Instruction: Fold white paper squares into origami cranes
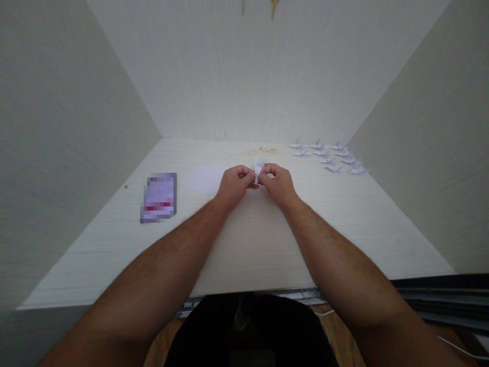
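Near part of white table (252,244): only the forearms reach across it. At left, a flat purple item (160,191), too blurred to identify. Beyond, at mid-table, left hand (233,187) and right hand (281,184) face each other, each pinching the folded paper (259,165) between thumb and fingers, one at either side. Piece stands roughly upright between the fingertips; exact creases too small to read. Judged handling: very light, thin, stiffer along folds, prone to crumple or tear under force; dry grip, little slip. Best hold: light pinch on the layered edges, sparing thin points. Left of the hands lies a white sheet (204,178). Far right: a group of paper cranes (327,160).
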